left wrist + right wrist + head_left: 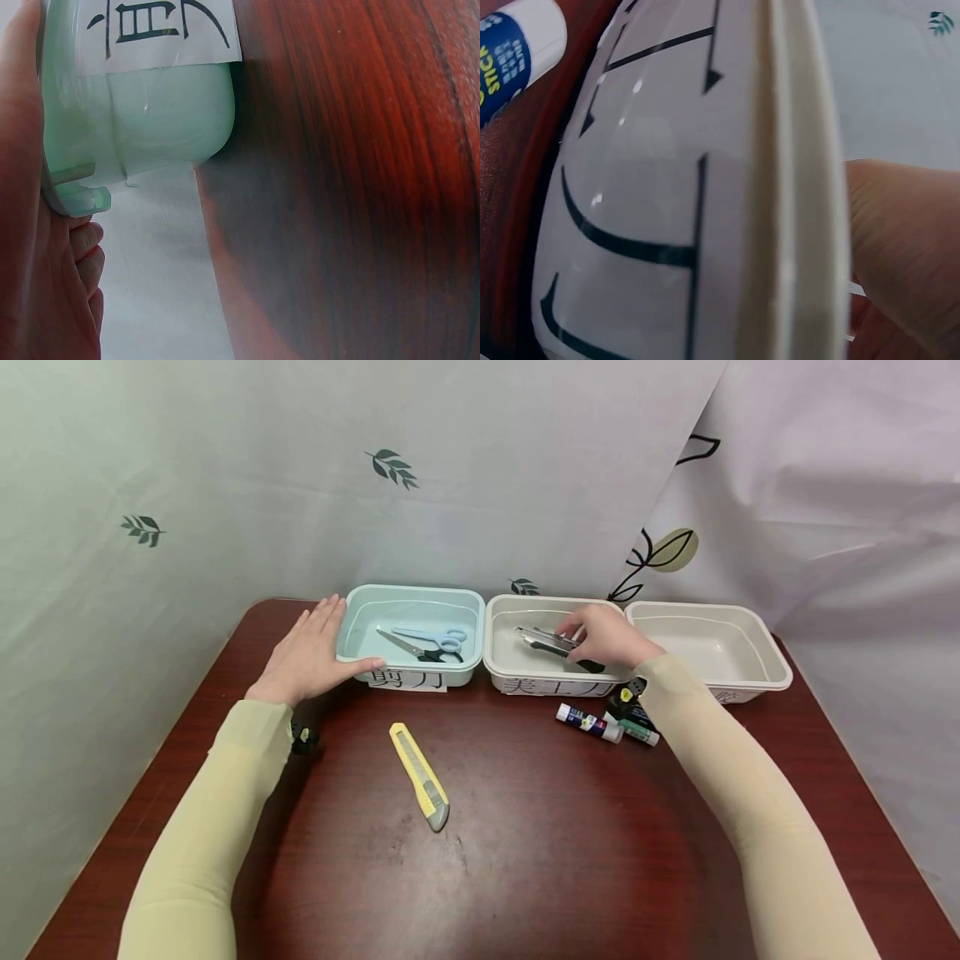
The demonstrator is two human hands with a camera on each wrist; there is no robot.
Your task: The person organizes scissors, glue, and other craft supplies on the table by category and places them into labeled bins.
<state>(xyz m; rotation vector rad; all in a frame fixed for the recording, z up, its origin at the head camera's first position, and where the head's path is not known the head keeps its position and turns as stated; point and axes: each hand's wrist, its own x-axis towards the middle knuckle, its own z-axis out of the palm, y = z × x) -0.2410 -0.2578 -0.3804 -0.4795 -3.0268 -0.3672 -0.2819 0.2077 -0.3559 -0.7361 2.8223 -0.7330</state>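
My left hand (311, 647) rests against the left end of the light blue bin (416, 593), fingers straight, thumb along the front rim. Inside that bin lie blue-handled scissors (446, 641) and black-handled scissors (408, 645). Reaching into the middle white bin (501, 660), my right hand (611, 637) has its thumb and fingers curled about a silver-grey utility knife (543, 635). A black utility knife (553, 648) lies just below it in the bin. In the right wrist view the bin's rim hides most of the grip. A yellow utility knife (418, 772) lies on the table.
A third white bin (780, 672) stands at the right end of the row. In front of the bins lie a blue-and-white glue stick (588, 723) and a green glue stick (639, 731), near a dark item partly hidden by my right wrist. Paper labels (408, 680) mark the bin fronts.
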